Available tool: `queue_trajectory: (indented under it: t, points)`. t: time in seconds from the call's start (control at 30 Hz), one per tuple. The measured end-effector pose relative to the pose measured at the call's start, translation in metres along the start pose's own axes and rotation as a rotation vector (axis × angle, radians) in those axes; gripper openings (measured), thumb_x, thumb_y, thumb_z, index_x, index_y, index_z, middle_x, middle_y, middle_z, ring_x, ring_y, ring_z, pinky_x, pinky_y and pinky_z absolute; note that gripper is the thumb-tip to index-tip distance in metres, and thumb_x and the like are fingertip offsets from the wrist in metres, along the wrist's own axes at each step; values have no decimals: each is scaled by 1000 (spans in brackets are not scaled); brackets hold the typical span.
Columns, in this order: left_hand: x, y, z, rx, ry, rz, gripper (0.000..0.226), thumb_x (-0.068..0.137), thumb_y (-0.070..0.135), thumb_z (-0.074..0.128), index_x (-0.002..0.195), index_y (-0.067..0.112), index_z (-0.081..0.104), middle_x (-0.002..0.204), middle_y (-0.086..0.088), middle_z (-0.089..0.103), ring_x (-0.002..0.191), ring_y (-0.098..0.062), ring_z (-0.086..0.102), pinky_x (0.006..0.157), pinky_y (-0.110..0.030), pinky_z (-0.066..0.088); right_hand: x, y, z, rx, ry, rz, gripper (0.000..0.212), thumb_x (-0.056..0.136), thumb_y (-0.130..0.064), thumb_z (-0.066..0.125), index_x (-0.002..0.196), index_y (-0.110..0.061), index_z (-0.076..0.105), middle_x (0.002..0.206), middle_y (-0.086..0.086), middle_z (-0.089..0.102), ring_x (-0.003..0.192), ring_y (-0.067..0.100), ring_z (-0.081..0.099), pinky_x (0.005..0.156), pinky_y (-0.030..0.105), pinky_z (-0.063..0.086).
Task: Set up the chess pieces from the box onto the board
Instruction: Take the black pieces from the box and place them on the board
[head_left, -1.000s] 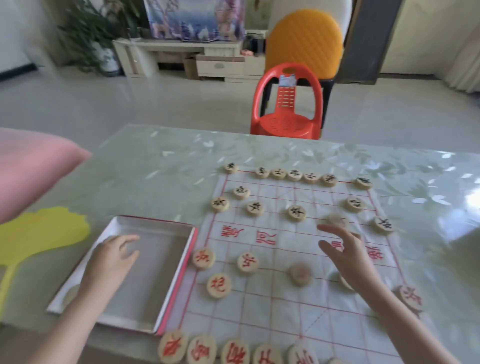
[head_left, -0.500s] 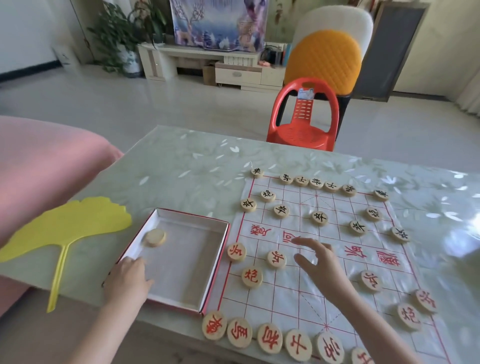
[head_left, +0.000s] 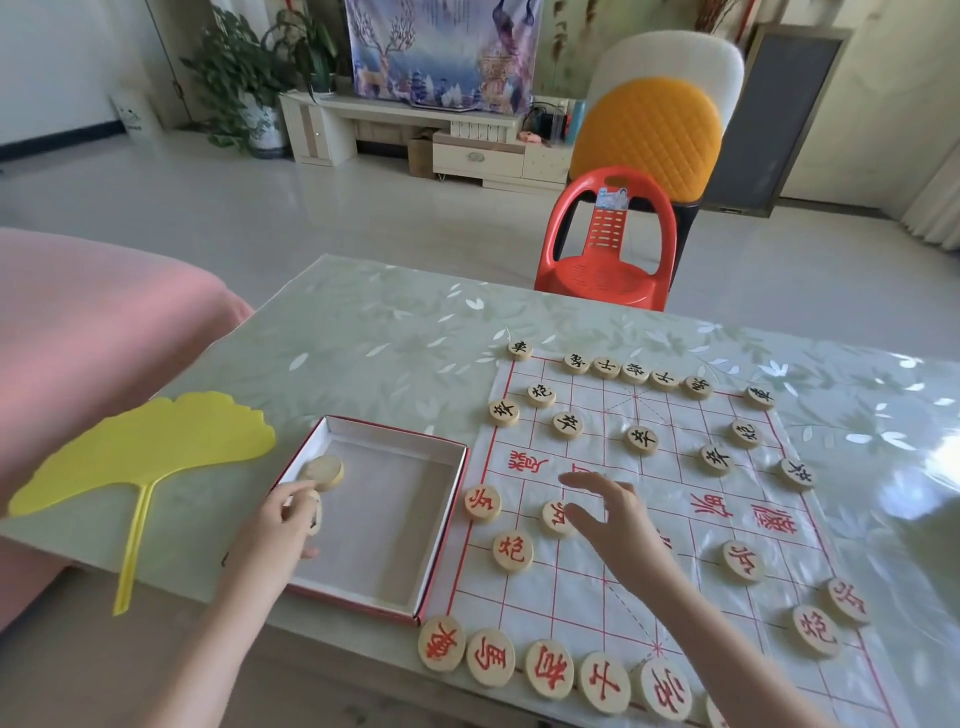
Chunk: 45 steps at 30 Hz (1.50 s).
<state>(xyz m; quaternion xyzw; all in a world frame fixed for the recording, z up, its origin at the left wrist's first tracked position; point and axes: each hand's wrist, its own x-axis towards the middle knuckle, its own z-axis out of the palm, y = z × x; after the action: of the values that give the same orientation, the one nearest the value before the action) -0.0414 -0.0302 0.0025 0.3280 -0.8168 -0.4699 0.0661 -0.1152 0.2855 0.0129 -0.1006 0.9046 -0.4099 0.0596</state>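
Note:
A white cloth board (head_left: 587, 592) with red grid lines lies on the table. Black-lettered wooden discs (head_left: 635, 372) line its far side and red-lettered discs (head_left: 549, 669) its near side. To the left of the board sits a shallow white box with a red rim (head_left: 442, 530). One plain-faced disc (head_left: 323, 472) lies in its far left corner. My left hand (head_left: 270, 535) is over the box's left wall, fingertips pinched on a second disc (head_left: 315, 513) held on edge. My right hand (head_left: 618, 525) hovers over the board's left middle, fingers spread, holding nothing.
A yellow leaf-shaped fan (head_left: 140, 452) lies on the table left of the box. A pink cushion (head_left: 78, 338) fills the far left. A red plastic chair (head_left: 608, 244) stands behind the table's far edge. The near table edge runs just under the red row.
My left hand moved from the box's near edge to its left wall and pinched a disc. My right hand drifted left across the board. The view shifted left.

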Motion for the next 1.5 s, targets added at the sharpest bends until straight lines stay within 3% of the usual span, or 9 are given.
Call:
queue_trajectory:
  t: [0.13, 0.23, 0.33, 0.47, 0.67, 0.8, 1.07, 1.23, 1.5]
  points:
    - [-5, 3, -9, -521, -79, -124, 26, 96, 4, 31, 91, 13, 55, 87, -14, 56, 43, -10, 64, 34, -14, 42, 23, -33, 36, -8, -50, -100, 33, 89, -15, 56, 119, -27, 57, 121, -12, 56, 121, 13, 42, 104, 30, 33]
    - [-12, -2, -11, -451, -137, -131, 7, 86, 9, 57, 90, 16, 59, 85, -9, 55, 60, -17, 62, 47, -19, 45, 50, -69, 83, 31, -161, -162, 38, 86, -8, 53, 122, -22, 56, 123, -1, 58, 115, 17, 50, 99, 27, 37]
    - [-18, -11, -15, -195, -137, -78, 39, 56, 27, 70, 94, 28, 60, 85, -5, 59, 74, -21, 52, 68, -32, 41, 75, -100, 136, -19, -330, -236, 47, 83, -8, 55, 129, -13, 50, 131, 8, 54, 117, 25, 52, 98, 29, 38]
    - [-16, -12, -14, -234, -138, -30, 40, 60, 24, 71, 98, 30, 61, 85, -8, 61, 67, -20, 49, 61, -29, 41, 98, -119, 191, -159, -462, -301, 56, 81, -10, 60, 135, -8, 43, 139, 12, 46, 126, 30, 41, 105, 35, 34]
    - [0, -20, -10, -267, -111, 1, 44, 63, 26, 74, 103, 34, 58, 93, -3, 64, 82, -18, 59, 66, -27, 43, 112, -119, 219, -359, -350, -429, 41, 84, -21, 60, 119, -2, 52, 122, 18, 46, 116, 33, 37, 97, 39, 34]
    - [10, -28, -9, -252, -82, 1, 42, 55, 35, 68, 96, 36, 56, 93, 4, 63, 87, -19, 61, 71, -32, 44, 111, -109, 207, -358, -254, -403, 40, 93, -26, 35, 100, 2, 63, 105, 21, 53, 107, 32, 43, 90, 39, 35]
    - [11, -32, -5, -231, -40, 31, 37, 65, 27, 81, 92, 36, 56, 90, 9, 64, 81, -12, 60, 76, -41, 49, 107, -95, 199, -281, -367, -449, 47, 89, -23, 52, 134, -11, 45, 130, 10, 46, 118, 29, 38, 104, 36, 31]
    - [9, -34, -8, -203, -42, 77, 52, 38, 54, 72, 89, 46, 61, 88, 7, 68, 78, -18, 64, 70, -34, 49, 99, -95, 197, -265, -414, -425, 53, 81, -18, 63, 130, -7, 46, 124, 14, 45, 117, 31, 35, 101, 35, 32]
    - [5, 1, 6, -74, -45, 274, 51, 63, 16, 83, 101, 41, 60, 96, 3, 68, 78, -6, 63, 64, -2, 41, 79, -81, 117, 177, -176, -214, 61, 72, -12, 73, 127, -14, 48, 111, 1, 52, 107, 20, 48, 96, 32, 42]
